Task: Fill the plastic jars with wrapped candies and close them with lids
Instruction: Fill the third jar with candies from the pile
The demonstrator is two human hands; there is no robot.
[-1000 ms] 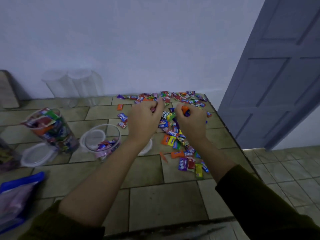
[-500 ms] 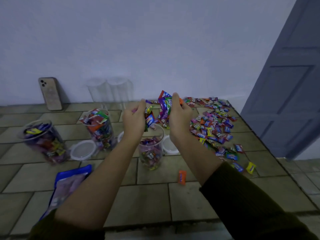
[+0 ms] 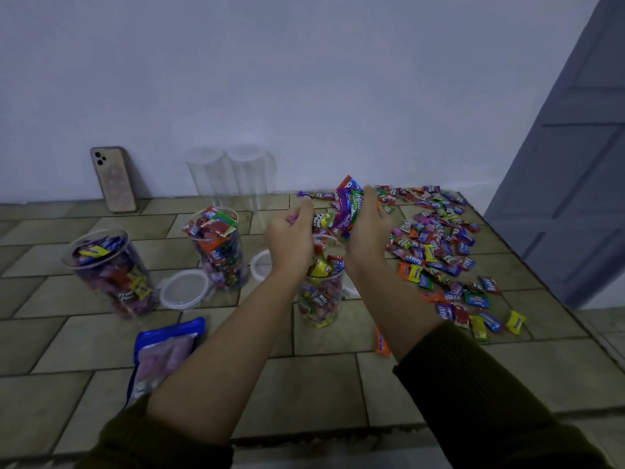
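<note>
Risen: our clear plastic jar's fill; left hand and right hand grip colourful wrapped candies at its 12 o'clock; we lid soon.

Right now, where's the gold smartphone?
Head view, far left at the back: the gold smartphone leans against the white wall, left of the two empty clear plastic jars.

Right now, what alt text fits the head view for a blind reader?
A person's left hand and right hand hold wrapped candies above an open plastic jar on a tiled table. Two filled open jars stand to its left; loose candies lie to its right.
</note>
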